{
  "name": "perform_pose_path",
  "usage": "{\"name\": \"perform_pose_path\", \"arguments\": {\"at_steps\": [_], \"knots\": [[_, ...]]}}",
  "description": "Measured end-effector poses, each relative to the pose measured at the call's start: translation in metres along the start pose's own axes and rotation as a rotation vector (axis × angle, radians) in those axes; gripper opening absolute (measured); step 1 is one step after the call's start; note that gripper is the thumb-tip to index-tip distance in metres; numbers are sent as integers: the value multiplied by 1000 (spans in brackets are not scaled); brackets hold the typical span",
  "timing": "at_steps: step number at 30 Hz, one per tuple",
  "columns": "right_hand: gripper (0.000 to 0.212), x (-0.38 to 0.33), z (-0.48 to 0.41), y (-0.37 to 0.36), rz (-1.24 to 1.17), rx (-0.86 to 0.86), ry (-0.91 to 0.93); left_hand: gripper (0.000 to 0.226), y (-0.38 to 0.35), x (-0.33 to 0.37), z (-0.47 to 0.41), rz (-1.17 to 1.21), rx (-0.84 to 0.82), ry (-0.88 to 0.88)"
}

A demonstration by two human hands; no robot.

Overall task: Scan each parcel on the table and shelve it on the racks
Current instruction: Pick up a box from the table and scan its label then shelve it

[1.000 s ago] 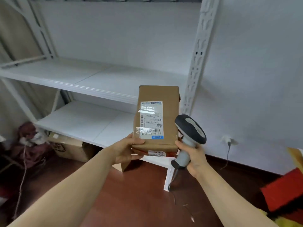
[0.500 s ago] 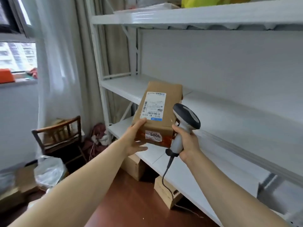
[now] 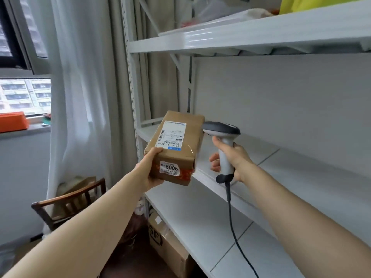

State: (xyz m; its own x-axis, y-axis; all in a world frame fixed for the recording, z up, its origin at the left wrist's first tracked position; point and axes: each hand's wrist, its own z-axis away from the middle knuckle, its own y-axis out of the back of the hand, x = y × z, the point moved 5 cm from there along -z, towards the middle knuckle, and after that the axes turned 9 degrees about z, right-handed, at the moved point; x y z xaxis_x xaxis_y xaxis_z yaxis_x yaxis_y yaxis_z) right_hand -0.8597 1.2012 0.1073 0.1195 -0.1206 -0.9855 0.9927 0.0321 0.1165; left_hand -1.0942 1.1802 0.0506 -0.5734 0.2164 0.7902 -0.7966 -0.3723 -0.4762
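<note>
The left hand (image 3: 152, 167) grips a brown parcel (image 3: 176, 149) by its near end, just in front of the middle shelf of the white rack (image 3: 281, 33). Its small sticker (image 3: 169, 168) says 500-something (the last number is unclear). The right hand (image 3: 234, 159) wraps round a grey scanner (image 3: 222, 135) beside the parcel. Under the rack, a box (image 3: 166, 243) says SF.

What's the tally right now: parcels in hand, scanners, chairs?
Parcels in hand: 1, the brown parcel, gripped by the left hand
Scanners: 1, the scanner, gripped by the right hand
Chairs: 1, the wooden chair
Total: 3
</note>
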Motion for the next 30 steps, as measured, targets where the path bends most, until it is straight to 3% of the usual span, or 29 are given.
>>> {"name": "perform_pose_path", "arguments": {"at_steps": [7,10,16,25,27,30], "knots": [[23,-17,-142,-28,-378,-38,-201,37,-17,36,-112,-65,95,14],[12,-12,-193,-36,-434,-9,-225,44,-23,48,-158,-84,110,19],[15,14,-273,-49,-218,-39,-276,49,-45,66,-258,-148,60,60],[16,41,-327,-49,-218,-28,-407,48,-82,80,-355,-280,49,127],[14,47,-332,-45,-251,-4,-421,58,-89,79,-369,-242,60,110],[13,55,-335,-42,-289,18,-428,108,-93,77,-392,-237,175,33]]}}
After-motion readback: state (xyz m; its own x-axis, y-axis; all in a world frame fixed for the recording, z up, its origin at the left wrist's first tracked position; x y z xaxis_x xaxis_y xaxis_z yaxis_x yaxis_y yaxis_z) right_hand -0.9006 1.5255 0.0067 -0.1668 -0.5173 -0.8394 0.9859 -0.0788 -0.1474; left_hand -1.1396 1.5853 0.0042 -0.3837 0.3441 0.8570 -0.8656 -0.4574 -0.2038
